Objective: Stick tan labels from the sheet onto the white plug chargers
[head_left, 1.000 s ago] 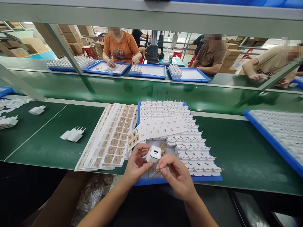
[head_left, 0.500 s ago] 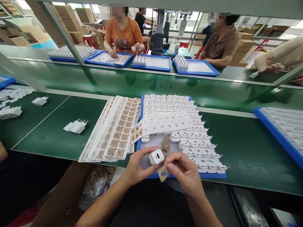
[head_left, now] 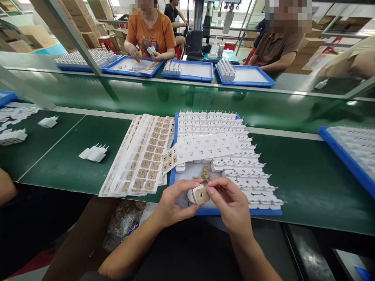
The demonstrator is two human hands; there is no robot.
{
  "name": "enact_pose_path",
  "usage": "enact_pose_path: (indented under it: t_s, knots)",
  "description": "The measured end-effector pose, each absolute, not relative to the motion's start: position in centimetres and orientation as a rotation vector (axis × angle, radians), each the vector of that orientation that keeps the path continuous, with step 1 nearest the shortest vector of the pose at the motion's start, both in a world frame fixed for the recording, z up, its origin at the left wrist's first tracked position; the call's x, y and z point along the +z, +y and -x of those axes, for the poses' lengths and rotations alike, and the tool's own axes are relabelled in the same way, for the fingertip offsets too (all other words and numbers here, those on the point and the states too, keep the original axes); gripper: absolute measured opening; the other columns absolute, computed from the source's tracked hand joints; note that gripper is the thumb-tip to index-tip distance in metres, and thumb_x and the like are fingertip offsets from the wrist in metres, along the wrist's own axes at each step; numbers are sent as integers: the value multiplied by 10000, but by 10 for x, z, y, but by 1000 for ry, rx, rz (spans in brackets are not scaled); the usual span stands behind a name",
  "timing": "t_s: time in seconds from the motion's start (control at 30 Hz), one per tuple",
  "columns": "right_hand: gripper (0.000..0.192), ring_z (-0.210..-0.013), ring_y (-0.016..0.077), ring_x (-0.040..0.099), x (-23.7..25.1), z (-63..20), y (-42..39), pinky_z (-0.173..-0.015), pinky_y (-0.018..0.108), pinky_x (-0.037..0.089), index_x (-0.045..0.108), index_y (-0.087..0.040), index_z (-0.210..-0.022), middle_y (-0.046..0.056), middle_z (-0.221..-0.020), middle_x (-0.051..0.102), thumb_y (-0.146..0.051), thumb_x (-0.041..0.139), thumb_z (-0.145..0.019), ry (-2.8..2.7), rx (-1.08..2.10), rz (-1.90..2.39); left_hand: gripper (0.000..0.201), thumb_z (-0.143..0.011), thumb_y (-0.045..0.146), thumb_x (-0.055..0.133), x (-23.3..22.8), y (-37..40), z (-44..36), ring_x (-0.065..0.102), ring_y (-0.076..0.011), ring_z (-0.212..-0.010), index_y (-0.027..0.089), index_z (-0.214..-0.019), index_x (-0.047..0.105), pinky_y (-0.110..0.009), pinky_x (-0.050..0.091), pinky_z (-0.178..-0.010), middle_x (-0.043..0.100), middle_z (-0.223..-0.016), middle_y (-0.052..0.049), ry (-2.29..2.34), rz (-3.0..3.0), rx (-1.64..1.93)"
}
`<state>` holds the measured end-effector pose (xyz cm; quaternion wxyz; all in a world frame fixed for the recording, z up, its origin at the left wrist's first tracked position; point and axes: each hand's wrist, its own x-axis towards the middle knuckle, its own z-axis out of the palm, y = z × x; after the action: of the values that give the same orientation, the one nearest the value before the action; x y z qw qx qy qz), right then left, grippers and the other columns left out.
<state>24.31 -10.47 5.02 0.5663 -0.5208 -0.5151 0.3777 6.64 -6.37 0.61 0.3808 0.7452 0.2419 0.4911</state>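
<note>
Charger plug (head_left: 197, 194), small and white, is sitting between the person's two hands, just above the near edge of the blue tray (head_left: 243, 212) on the green worktop (head_left: 307, 183). The left hand (head_left: 172, 205) is holding it from the left side, with the thumb and fingers closed on its body, so that grip is clamped on the plug. The right hand (head_left: 231, 205) is coming in from the right, and its thumb and first finger are pinched together on a little tan sticker (head_left: 201, 196) that is lying flat against the face of the plug turned toward the person. The sticker is touching the plug, and I cannot tell if it is stuck down all the way. The plug's long side is running left to right between the two hands, so both hands are right at it, with neither one nearer. In the tray behind the hands, a few loose tan scraps (head_left: 205, 174) are lying on a bare white patch, and rows of white plugs (head_left: 211, 121) are standing all around it. A white backing sheet (head_left: 205, 146) with holes in it is lying across those rows. To the left of the tray, sheets of tan stickers (head_left: 143, 164) are fanned out on the worktop. Farther left, more white plugs (head_left: 94, 153) are lying on their own. Across the belt, other people are working at their own blue trays (head_left: 189, 72).
</note>
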Motion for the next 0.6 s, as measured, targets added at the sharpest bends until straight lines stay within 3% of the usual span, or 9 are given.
enact_pose_path:
  t_s: [0.6]
  knots:
    - [52, -738, 149, 676, 50, -243, -106, -667, 235, 562, 709, -256, -913, 6, -837, 716, -235, 664, -927, -1243, 891, 1217, 569, -778, 97, 729, 8, -63, -65, 723, -239, -1127, 253, -1308, 594, -353, 585, -987, 733, -1253, -103, 618, -1895, 1225]
